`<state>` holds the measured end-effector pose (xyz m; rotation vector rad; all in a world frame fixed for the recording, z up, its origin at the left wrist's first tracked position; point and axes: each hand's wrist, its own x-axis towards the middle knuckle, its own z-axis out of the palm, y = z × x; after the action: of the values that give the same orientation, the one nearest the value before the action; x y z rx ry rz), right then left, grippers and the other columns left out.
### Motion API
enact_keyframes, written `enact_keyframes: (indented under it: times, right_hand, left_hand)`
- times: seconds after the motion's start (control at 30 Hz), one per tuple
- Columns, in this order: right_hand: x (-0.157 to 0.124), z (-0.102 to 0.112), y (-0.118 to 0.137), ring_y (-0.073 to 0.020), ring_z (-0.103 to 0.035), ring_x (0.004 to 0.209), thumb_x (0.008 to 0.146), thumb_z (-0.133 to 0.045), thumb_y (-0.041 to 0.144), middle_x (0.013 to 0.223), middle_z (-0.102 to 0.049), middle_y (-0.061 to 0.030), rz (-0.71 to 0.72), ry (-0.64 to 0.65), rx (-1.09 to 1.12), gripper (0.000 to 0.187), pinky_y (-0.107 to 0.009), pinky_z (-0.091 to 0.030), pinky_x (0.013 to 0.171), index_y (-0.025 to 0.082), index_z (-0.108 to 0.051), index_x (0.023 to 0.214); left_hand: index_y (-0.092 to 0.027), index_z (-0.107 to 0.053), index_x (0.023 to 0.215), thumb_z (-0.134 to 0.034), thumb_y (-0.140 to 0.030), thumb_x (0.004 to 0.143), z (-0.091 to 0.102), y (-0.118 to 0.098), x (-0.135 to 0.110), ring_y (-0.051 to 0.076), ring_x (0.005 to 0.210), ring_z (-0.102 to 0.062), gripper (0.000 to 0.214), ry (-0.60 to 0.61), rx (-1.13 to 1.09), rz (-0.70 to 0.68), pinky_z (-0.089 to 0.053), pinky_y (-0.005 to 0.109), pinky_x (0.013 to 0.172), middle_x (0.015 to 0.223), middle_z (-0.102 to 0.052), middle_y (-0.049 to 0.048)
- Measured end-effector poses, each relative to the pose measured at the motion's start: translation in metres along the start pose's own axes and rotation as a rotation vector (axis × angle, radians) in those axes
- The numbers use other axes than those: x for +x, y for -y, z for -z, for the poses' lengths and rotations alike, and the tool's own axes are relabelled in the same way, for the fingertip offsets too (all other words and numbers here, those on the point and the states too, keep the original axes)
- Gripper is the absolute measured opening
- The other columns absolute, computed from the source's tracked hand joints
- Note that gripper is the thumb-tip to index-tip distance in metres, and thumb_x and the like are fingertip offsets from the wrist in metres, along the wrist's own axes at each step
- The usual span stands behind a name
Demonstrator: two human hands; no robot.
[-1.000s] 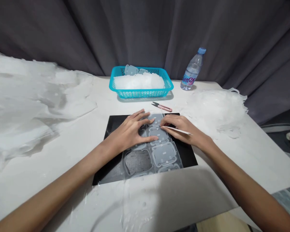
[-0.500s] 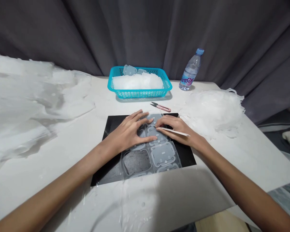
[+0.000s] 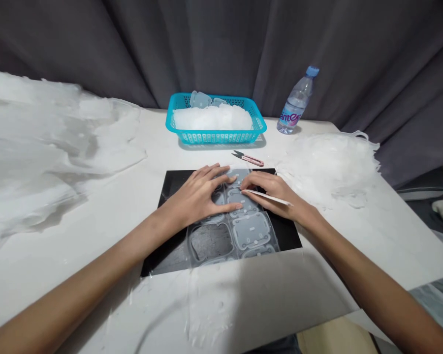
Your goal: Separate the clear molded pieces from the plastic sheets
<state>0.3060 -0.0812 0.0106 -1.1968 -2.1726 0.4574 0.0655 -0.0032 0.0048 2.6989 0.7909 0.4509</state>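
A translucent sheet of rounded, moulded pieces (image 3: pixel 251 230) lies over a black mat (image 3: pixel 288 231) on the white table. One cell in the sheet's left row is an opening through which the dark mat shows. My left hand (image 3: pixel 203 194) rests flat on the sheet with its fingers spread, covering part of it. Close beside it, my right hand (image 3: pixel 269 189) is closed in a pinch around a thin white stick-like tool (image 3: pixel 268 197). The tool slants back toward my wrist. Its working end is hidden by my fingers at the sheet's right row.
Behind the mat lie pink-handled thread snips (image 3: pixel 251 159). A turquoise basket (image 3: pixel 221 136) holds a heap of pale translucent pieces. A water bottle (image 3: pixel 296 103) stands at the back right. White film heaps (image 3: pixel 51 147) cover the left side, and a scrap pile (image 3: pixel 332 167) lies right.
The whole view has shifted slightly, so the table items sit a little higher and further right. Both hands keep nearly the same place on the sheet.
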Motion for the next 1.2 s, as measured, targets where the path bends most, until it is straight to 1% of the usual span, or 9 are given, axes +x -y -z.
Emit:
enact_keyframes:
  times: [0.13, 0.43, 0.57, 0.73, 0.8, 0.9, 1.03, 1.13, 1.2]
  right_hand:
    - [-0.002, 0.006, 0.0, -0.0188, -0.067, 0.093, 0.106, -0.057, 0.027, 0.101, -0.071, -0.0048, -0.014, 0.007, 0.013, 0.012, -0.031, -0.05, 0.084, 0.02, -0.066, 0.102]
    - [-0.002, -0.007, -0.009, -0.0202, -0.067, 0.104, 0.107, -0.055, 0.028, 0.108, -0.071, -0.0053, 0.039, -0.028, -0.017, 0.012, -0.035, -0.052, 0.094, 0.023, -0.066, 0.108]
    - [-0.001, -0.009, -0.007, -0.0215, -0.067, 0.109, 0.109, -0.051, 0.028, 0.111, -0.071, -0.0078, 0.083, -0.045, -0.096, 0.015, -0.038, -0.055, 0.097, 0.021, -0.065, 0.112]
    - [0.0, -0.005, -0.004, -0.0253, -0.064, 0.122, 0.109, -0.048, 0.03, 0.125, -0.065, -0.0128, 0.078, 0.025, -0.245, 0.029, -0.044, -0.055, 0.105, 0.02, -0.059, 0.135]
    - [0.001, -0.005, -0.005, -0.0254, -0.064, 0.121, 0.11, -0.047, 0.03, 0.126, -0.063, -0.0138, 0.107, 0.035, -0.273, 0.033, -0.044, -0.056, 0.104, 0.019, -0.057, 0.139]
    - [0.002, -0.008, -0.009, -0.0251, -0.066, 0.111, 0.111, -0.044, 0.029, 0.117, -0.066, -0.0141, 0.174, 0.012, -0.327, 0.03, -0.042, -0.059, 0.095, 0.017, -0.062, 0.131]
    - [0.004, -0.01, -0.012, -0.025, -0.069, 0.105, 0.111, -0.044, 0.028, 0.109, -0.07, -0.0134, 0.225, -0.005, -0.445, 0.027, -0.039, -0.06, 0.09, 0.016, -0.066, 0.122]
    - [0.007, -0.007, -0.014, -0.0268, -0.07, 0.104, 0.111, -0.04, 0.026, 0.106, -0.071, -0.0139, 0.244, 0.032, -0.52, 0.029, -0.042, -0.061, 0.089, 0.015, -0.066, 0.117]
    - [0.009, -0.004, -0.015, -0.028, -0.069, 0.11, 0.112, -0.038, 0.025, 0.109, -0.07, -0.0141, 0.208, 0.03, -0.504, 0.029, -0.044, -0.06, 0.093, 0.016, -0.065, 0.118]
  left_hand:
    - [-0.021, -0.062, 0.144, -0.058, -0.083, 0.086, 0.0, 0.0, 0.0, 0.039, 0.153, -0.041, 0.086, 0.015, -0.018, 0.019, -0.029, 0.059, 0.127, 0.162, -0.051, 0.014]
    - [-0.019, -0.061, 0.144, -0.055, -0.086, 0.085, -0.001, 0.001, -0.002, 0.037, 0.154, -0.04, 0.09, 0.018, -0.019, 0.03, -0.028, 0.057, 0.128, 0.163, -0.049, 0.0146]
    - [-0.019, -0.062, 0.142, -0.057, -0.084, 0.085, -0.002, 0.001, -0.001, 0.037, 0.153, -0.041, 0.087, 0.006, -0.022, 0.032, -0.025, 0.057, 0.128, 0.162, -0.05, 0.014]
    - [-0.024, -0.059, 0.145, -0.061, -0.078, 0.088, -0.003, -0.001, -0.003, 0.037, 0.156, -0.034, 0.079, 0.036, -0.081, 0.086, -0.027, 0.058, 0.126, 0.165, -0.046, 0.0117]
    - [-0.025, -0.059, 0.143, -0.06, -0.073, 0.093, -0.003, -0.004, -0.004, 0.036, 0.154, -0.038, 0.07, 0.024, -0.134, 0.11, -0.029, 0.057, 0.125, 0.164, -0.046, 0.0116]
    - [-0.023, -0.057, 0.14, -0.059, -0.062, 0.098, -0.005, -0.008, -0.004, 0.034, 0.145, -0.048, 0.057, -0.062, -0.181, 0.177, -0.036, 0.053, 0.121, 0.156, -0.051, 0.0133]
    - [-0.02, -0.048, 0.144, -0.067, -0.061, 0.092, -0.011, -0.002, 0.001, 0.037, 0.14, -0.05, 0.069, -0.092, -0.169, 0.247, -0.04, 0.055, 0.117, 0.147, -0.055, 0.0164]
    - [-0.018, -0.047, 0.144, -0.071, -0.063, 0.086, -0.016, 0.006, 0.007, 0.039, 0.149, -0.041, 0.077, -0.038, -0.183, 0.268, -0.033, 0.056, 0.123, 0.153, -0.051, 0.0179]
    - [-0.018, -0.045, 0.146, -0.072, -0.064, 0.085, -0.018, 0.01, 0.01, 0.039, 0.156, -0.03, 0.081, -0.007, -0.199, 0.287, -0.026, 0.056, 0.127, 0.159, -0.047, 0.0179]
